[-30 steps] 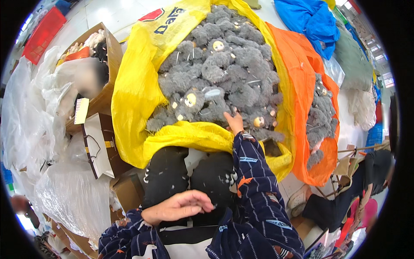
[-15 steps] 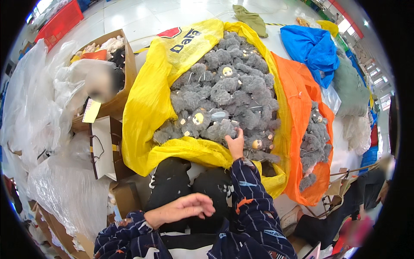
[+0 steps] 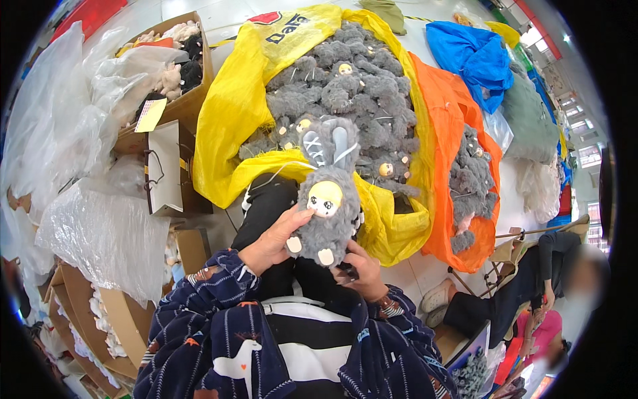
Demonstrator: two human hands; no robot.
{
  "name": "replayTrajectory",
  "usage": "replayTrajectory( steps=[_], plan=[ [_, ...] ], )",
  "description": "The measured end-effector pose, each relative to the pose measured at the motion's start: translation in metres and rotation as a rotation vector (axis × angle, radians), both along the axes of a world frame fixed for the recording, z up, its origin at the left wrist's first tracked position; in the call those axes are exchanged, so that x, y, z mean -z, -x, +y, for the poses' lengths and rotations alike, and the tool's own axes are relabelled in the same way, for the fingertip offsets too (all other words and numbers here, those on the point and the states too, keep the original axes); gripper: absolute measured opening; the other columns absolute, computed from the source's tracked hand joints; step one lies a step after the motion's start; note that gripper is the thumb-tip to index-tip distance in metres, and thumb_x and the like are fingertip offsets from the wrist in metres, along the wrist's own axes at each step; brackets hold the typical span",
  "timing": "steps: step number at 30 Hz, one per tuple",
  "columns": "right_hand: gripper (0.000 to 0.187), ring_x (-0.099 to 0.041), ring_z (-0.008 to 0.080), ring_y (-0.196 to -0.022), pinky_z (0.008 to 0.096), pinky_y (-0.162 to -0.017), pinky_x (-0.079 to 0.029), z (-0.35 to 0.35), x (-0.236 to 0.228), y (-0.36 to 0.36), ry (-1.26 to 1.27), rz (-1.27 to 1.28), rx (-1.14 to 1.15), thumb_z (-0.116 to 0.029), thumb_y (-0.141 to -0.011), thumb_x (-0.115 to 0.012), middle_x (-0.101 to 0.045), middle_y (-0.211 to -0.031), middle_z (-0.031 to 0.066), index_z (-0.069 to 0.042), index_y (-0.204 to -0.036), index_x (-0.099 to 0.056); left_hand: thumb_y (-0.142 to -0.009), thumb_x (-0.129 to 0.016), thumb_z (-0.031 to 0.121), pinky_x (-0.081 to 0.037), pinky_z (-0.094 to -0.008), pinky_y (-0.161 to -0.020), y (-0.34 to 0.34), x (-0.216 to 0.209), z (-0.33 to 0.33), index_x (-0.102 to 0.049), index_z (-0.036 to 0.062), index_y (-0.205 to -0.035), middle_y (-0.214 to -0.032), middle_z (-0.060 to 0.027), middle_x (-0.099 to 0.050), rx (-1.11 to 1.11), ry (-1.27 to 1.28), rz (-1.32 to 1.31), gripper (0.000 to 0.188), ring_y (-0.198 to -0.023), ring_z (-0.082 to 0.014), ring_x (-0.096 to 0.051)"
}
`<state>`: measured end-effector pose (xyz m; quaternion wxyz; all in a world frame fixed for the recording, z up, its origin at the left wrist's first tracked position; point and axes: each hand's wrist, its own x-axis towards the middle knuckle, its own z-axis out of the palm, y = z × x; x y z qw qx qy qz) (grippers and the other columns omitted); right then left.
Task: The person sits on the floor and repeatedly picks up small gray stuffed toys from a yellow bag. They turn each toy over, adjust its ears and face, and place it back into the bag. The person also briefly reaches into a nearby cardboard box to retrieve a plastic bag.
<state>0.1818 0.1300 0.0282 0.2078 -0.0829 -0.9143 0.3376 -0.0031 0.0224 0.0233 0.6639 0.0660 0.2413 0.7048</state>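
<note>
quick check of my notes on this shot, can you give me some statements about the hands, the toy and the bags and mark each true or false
1. The left hand holds a gray plush toy. True.
2. The right hand is inside the yellow bag. False: it is by the toy's lower right side.
3. The toy's long ears point toward the person's body. False: they point away from it.
4. More gray plush toys lie in the yellow bag. True.
5. The orange bag is left of the yellow bag. False: it is on the right.
</note>
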Motion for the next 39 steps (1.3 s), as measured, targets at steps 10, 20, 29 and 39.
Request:
replayTrajectory(
  steps=[10, 20, 29, 39],
  plan=[
    [0.030, -0.055, 0.0079, -0.071, 0.0199, -0.063, -0.043, 0.015, -0.029, 0.008, 0.836, 0.027, 0.432, -0.008, -0.081, -0.057, -0.061, -0.099, 0.0056, 0.003, -0.109, -0.053, -0.075, -0.068, 0.008, -0.038, -0.0279, -0.092, -0.026, 0.003, -0.026, -0.039, 0.0025, -0.126, -0.115, -0.0050, -0.052, 0.026, 0.087, 0.574, 0.059, -0.106, -0.0126, -0.049],
    [0.025, -0.057, 0.0113, -0.079, 0.0245, -0.069, -0.046, 0.010, 0.004, 0.049, 1.305, 0.327, 0.565, -0.017, -0.084, -0.057, -0.061, -0.091, 0.0046, 0.001, -0.101, -0.058, -0.077, -0.067, 0.009, -0.043, -0.0260, -0.084, -0.045, 0.022, -0.034, -0.051, 0.0005, -0.112, -0.104, -0.0045, -0.059, 0.081, 0.098, 0.780, 0.040, -0.094, -0.0100, -0.054],
    [0.028, -0.055, 0.0102, -0.067, 0.0222, -0.060, -0.043, 0.010, 0.014, 0.033, 1.432, 0.283, 0.645, -0.022, -0.085, -0.053, -0.059, -0.083, 0.0034, 0.001, -0.099, -0.057, -0.077, -0.068, 0.012, -0.044, -0.0246, -0.081, -0.048, 0.001, -0.035, -0.053, 0.0011, -0.110, -0.100, -0.0031, -0.060, -0.007, 0.296, 0.651, 0.038, -0.090, -0.0095, -0.055],
    [0.021, -0.043, 0.0051, -0.061, 0.0208, -0.054, -0.039, -0.019, -0.005, 0.003, 0.530, -0.035, 0.384, -0.011, -0.078, -0.065, -0.053, -0.069, 0.0015, 0.002, -0.090, -0.055, -0.079, -0.067, 0.016, -0.043, -0.0249, -0.083, -0.039, 0.025, -0.024, -0.049, 0.0006, -0.114, -0.105, -0.0051, -0.058, -0.067, 0.262, 0.464, 0.042, -0.095, -0.0105, -0.054]
  ],
)
